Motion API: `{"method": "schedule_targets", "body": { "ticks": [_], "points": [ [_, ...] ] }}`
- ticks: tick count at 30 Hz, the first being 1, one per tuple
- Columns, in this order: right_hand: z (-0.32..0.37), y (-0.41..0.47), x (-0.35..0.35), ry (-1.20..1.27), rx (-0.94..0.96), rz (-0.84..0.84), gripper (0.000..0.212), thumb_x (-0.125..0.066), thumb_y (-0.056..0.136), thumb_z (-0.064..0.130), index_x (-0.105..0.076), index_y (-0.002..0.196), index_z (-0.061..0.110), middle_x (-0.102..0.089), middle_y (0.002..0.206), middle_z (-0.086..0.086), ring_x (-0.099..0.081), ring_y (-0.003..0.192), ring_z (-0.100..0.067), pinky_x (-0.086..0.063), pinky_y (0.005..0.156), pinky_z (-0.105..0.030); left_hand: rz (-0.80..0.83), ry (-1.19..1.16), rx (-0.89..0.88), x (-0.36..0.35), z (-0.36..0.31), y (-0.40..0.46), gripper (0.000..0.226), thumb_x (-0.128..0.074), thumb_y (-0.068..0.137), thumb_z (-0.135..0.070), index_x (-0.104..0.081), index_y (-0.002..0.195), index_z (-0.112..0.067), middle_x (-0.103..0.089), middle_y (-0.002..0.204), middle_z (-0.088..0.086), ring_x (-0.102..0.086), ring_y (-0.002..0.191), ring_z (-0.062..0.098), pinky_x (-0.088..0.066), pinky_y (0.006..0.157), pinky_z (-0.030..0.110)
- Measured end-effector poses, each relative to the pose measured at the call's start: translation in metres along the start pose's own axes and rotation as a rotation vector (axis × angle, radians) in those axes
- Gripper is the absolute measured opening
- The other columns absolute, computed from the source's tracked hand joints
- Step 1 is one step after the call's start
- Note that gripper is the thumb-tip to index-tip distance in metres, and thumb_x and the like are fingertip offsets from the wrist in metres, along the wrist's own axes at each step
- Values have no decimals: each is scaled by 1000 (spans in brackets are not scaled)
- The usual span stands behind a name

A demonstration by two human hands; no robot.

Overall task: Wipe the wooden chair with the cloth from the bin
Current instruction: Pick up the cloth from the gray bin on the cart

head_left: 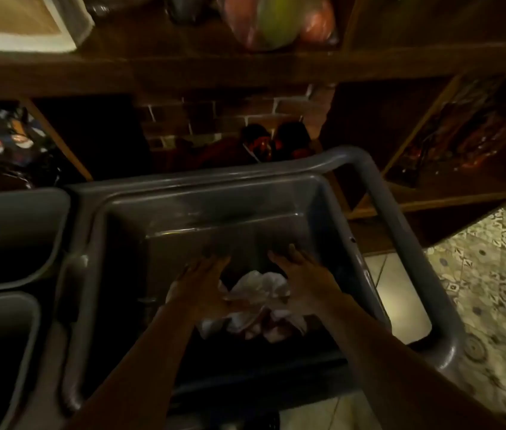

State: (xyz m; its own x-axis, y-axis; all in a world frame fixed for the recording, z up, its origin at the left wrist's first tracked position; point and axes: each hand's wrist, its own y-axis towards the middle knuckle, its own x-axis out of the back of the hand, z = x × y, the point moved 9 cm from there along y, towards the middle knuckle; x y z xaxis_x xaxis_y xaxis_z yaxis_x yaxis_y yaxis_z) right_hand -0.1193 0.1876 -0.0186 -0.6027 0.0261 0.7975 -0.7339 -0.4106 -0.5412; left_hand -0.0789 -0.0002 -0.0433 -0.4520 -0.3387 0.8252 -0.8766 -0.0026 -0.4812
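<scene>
A crumpled white cloth (256, 297) lies in the bottom of a deep grey plastic bin (214, 193) on a cart. Both my hands reach down into the bin. My left hand (202, 287) lies flat with spread fingers on the cloth's left side. My right hand (303, 280) lies flat with spread fingers on its right side. Both palms face down and touch the cloth; neither hand has closed around it. The wooden chair is not in view.
Two more grey bins (6, 237) sit on the cart at the left. The cart's grey handle (407, 231) curves round the right side. Dark wooden shelves (245, 69) with bags and fruit stand behind. Patterned floor tiles (493, 274) show at the right.
</scene>
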Motion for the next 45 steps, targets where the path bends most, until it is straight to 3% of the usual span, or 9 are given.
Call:
{"method": "schedule_targets", "body": {
  "ticks": [6,11,14,19,25,29,34,38,45],
  "points": [
    [-17,18,-53,-2,-19,87,94,-71,83,54,-11,154,47,-15,167,-9,-14,150,-44,-27,117,-59,134,41,-7,-60,-1,15,115,-70,68,-77,-6,158,-42,-13,169,0,-16,153,28,-20,121,48],
    [-24,28,-67,-18,-22,100,83,-69,85,52,-25,153,41,-38,152,-9,-36,138,-41,-35,109,-49,172,28,10,-80,3,19,107,-79,77,-55,-9,158,-43,-16,166,0,-27,149,29,-37,115,50],
    [-20,29,-62,-63,6,21,72,-73,81,52,-44,144,36,-52,135,-9,-52,124,-36,-45,97,-43,141,42,19,-77,-2,18,91,-79,80,-47,-27,154,-38,-32,154,0,-45,135,30,-47,104,48],
    [-11,22,-49,-61,32,-24,74,-80,74,53,-47,138,36,-58,126,-6,-60,116,-34,-50,87,-42,45,42,23,-52,-8,9,60,-75,84,-40,-49,137,-33,-57,131,1,-60,117,26,-50,92,41],
    [25,10,17,-74,52,-106,91,-87,58,57,-46,137,36,-56,123,-5,-59,115,-31,-48,84,-38,-120,81,36,28,-7,-6,44,-69,85,-46,-54,124,-35,-64,124,-4,-66,110,24,-45,79,34],
    [59,-5,78,-99,76,-204,88,-87,62,55,-49,139,32,-57,130,-6,-61,118,-31,-51,91,-39,-253,128,18,97,-7,-25,44,-67,89,-40,-53,130,-34,-64,128,-3,-66,114,24,-51,87,38],
    [107,-33,155,-166,133,-409,58,-71,86,38,-49,139,30,-56,133,-6,-61,118,-33,-52,92,-44,-378,93,-34,190,-7,-60,53,-72,83,-36,-53,132,-32,-62,131,-3,-63,119,25,-50,90,38],
    [149,-63,217,-233,160,-575,58,-73,85,23,-47,136,32,-56,125,-6,-62,113,-34,-50,82,-43,-518,144,-85,262,-10,-96,46,-69,85,-39,-52,128,-33,-56,127,-4,-62,115,26,-50,88,40],
    [210,-124,306,-274,210,-818,46,-70,85,30,-52,127,35,-57,116,-4,-65,104,-34,-48,75,-39,-736,188,-163,373,-18,-162,42,-72,86,-35,-56,124,-33,-61,125,-1,-63,111,25,-54,85,41]
  ]
}}
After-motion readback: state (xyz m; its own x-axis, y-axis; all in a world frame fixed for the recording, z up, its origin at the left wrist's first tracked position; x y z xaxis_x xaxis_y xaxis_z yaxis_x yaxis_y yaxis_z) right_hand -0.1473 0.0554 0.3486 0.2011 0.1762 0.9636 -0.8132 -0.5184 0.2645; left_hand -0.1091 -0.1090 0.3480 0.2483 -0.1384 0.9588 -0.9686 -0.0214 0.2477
